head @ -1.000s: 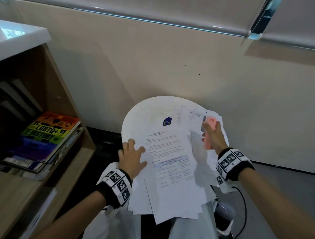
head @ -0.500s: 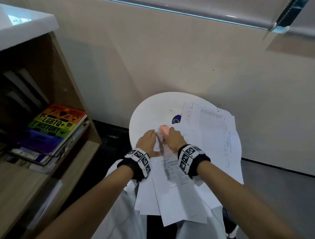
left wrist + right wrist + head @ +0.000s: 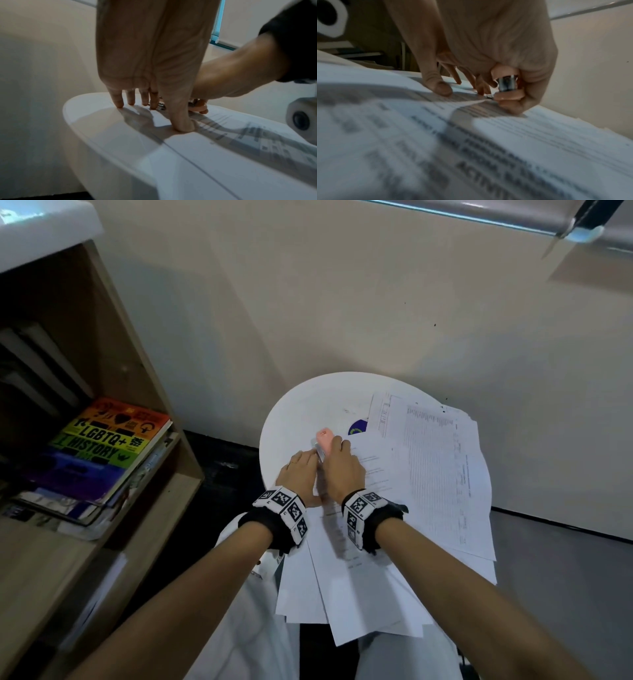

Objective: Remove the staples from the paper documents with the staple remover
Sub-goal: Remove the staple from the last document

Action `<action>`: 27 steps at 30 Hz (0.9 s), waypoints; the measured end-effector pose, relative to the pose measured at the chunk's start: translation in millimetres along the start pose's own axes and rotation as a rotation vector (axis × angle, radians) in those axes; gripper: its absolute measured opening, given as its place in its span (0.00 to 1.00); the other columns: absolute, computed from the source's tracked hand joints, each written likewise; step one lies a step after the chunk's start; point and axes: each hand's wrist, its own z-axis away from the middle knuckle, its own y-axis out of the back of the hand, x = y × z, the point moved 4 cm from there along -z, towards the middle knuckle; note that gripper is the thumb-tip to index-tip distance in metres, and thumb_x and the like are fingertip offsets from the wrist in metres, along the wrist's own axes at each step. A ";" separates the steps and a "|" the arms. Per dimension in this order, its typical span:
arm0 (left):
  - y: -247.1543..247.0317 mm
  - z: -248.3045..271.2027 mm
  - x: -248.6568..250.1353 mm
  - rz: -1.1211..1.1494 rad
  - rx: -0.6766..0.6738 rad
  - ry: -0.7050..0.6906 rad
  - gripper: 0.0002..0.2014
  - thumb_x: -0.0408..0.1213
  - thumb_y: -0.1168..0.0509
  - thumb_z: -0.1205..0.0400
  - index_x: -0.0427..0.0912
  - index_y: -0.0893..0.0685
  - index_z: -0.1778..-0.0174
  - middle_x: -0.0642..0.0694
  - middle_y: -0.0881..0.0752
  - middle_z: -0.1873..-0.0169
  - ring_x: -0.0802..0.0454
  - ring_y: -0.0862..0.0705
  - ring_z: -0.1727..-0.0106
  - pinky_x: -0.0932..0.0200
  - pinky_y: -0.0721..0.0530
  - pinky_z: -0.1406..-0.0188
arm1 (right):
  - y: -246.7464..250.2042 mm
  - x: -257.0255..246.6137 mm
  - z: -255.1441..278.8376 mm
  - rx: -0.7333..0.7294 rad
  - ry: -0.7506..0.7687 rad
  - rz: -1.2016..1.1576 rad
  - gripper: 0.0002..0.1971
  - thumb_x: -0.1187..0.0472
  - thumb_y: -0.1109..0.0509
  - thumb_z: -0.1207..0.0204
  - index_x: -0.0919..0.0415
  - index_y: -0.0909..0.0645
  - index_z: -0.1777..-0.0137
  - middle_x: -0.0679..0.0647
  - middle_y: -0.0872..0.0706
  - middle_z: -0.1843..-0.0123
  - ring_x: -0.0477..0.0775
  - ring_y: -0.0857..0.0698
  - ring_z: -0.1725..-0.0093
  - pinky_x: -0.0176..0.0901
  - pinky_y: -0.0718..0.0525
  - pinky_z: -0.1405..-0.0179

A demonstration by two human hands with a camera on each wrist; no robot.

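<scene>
My right hand (image 3: 342,470) grips a pink staple remover (image 3: 324,440) with metal jaws; its tip sits at the top left corner of the front printed document (image 3: 363,542). In the right wrist view the remover (image 3: 506,86) is squeezed in my fist and its metal tip touches the paper's corner. My left hand (image 3: 301,474) presses that corner down with straight fingers (image 3: 120,102) and thumb on the sheet. The staple itself is too small to make out. Several more printed sheets (image 3: 442,474) lie fanned to the right.
The papers cover a small round white table (image 3: 301,412) against a beige wall, and they overhang its near edge. A wooden bookshelf (image 3: 144,392) with a rainbow-covered book (image 3: 106,446) stands to the left. A blue-green sticker (image 3: 358,428) shows on the tabletop.
My right hand came down from the right with the remover to the document's top left corner. My left hand slid forward to that corner and pressed down beside it.
</scene>
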 end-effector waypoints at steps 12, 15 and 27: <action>1.6 0.5 1.7 -0.035 -0.009 -0.003 0.41 0.48 0.23 0.31 0.39 0.35 0.26 0.46 0.36 0.23 0.45 0.40 0.20 0.50 0.34 0.22 | 5.7 1.7 -15.1 -0.045 -0.102 -0.127 0.18 0.54 0.45 0.13 0.67 0.33 0.31 0.65 0.20 0.35 0.67 0.18 0.39 0.55 0.22 0.48; 3.5 1.1 4.3 -0.041 -0.004 -0.005 0.39 0.47 0.23 0.31 0.39 0.33 0.28 0.46 0.34 0.25 0.46 0.37 0.22 0.51 0.32 0.24 | 5.7 2.9 -17.6 -0.050 -0.123 -0.162 0.18 0.55 0.45 0.13 0.68 0.33 0.32 0.66 0.20 0.35 0.67 0.19 0.38 0.55 0.22 0.45; 7.7 1.9 8.9 -0.136 -0.043 0.012 0.41 0.48 0.23 0.32 0.40 0.34 0.27 0.47 0.34 0.25 0.46 0.35 0.23 0.48 0.25 0.32 | 3.3 -5.0 -22.3 -0.015 -0.056 -0.115 0.17 0.61 0.43 0.15 0.64 0.35 0.29 0.63 0.22 0.34 0.67 0.18 0.41 0.55 0.24 0.53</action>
